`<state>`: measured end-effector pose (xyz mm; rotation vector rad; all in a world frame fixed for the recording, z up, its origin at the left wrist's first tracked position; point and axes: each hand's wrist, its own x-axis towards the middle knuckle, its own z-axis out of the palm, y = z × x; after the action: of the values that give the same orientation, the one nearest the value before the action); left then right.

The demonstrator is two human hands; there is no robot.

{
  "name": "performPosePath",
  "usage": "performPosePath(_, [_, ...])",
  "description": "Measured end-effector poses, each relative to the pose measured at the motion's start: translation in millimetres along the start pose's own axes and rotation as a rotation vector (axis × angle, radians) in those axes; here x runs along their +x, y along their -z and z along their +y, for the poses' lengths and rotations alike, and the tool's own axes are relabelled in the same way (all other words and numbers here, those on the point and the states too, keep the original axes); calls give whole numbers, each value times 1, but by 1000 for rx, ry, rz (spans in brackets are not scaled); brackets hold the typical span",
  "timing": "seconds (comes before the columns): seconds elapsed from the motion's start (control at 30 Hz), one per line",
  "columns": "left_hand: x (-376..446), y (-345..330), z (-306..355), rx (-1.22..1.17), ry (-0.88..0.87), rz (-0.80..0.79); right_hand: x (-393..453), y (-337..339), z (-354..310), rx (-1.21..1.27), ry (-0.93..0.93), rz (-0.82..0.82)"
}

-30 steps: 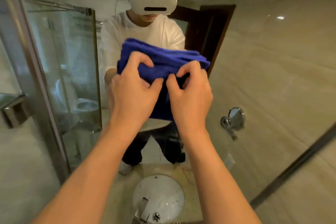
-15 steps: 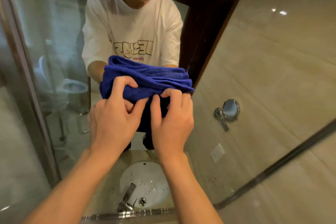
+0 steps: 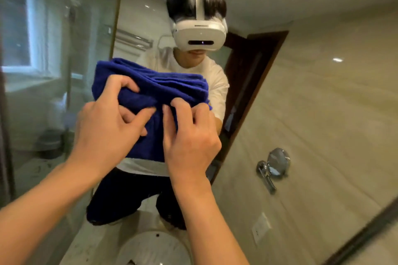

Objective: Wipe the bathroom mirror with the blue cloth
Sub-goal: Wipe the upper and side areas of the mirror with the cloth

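Observation:
A folded blue cloth (image 3: 163, 90) is pressed flat against the bathroom mirror (image 3: 301, 114) at chest height. My left hand (image 3: 107, 127) grips the cloth's left part, fingers curled into its folds. Beside it, my right hand (image 3: 189, 135) pinches the cloth's lower right edge. The two hands sit close together, thumbs nearly touching. The mirror reflects a person in a white shirt with a white headset, partly hidden behind the cloth.
A white round sink (image 3: 155, 249) lies below the hands at the bottom edge. In the mirror I see a small round chrome wall mirror (image 3: 277, 162), a wall socket (image 3: 260, 227), a dark door frame (image 3: 258, 84) and a glass shower screen (image 3: 64, 60).
Both hands and the cloth moved up the mirror from the lower position half a second ago; the view tilted upward, and the reflected head is now fully in sight.

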<state>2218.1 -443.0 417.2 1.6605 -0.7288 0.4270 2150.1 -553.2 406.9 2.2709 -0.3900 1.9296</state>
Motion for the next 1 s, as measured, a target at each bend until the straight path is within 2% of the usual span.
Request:
performPosePath(0.13, [-4, -32, 26, -6, -120, -31, 7, 18, 39, -59, 28, 92])
performPosePath(0.23, [-8, -53, 41, 57, -205, 9, 10, 27, 64, -91, 45, 158])
performPosePath(0.4, [-11, -72, 44, -55, -255, -59, 10, 28, 86, -149, 116, 222])
performPosePath(0.47, [-21, -80, 41, -42, -333, -57, 3, 31, 99, -187, 141, 248])
performPosePath(0.53, [-33, -91, 38, 181, -461, 52, -4, 33, 111, -228, 149, 290])
performPosePath(0.63, [-41, -115, 28, 650, -683, 390, -11, 28, 124, -302, 138, 387])
performPosePath(0.73, [-43, -125, 19, 809, -862, 640, -19, 22, 127, -307, 126, 474])
performPosePath(0.83, [-48, -145, -1, 718, -892, 697, -32, 20, 134, -250, 155, 453])
performPosePath(0.9, [-56, -160, -9, 639, -850, 684, -40, 22, 142, -223, 181, 427])
performPosePath(1.0, [-65, -180, 2, 653, -820, 627, -41, 30, 165, -242, 203, 429])
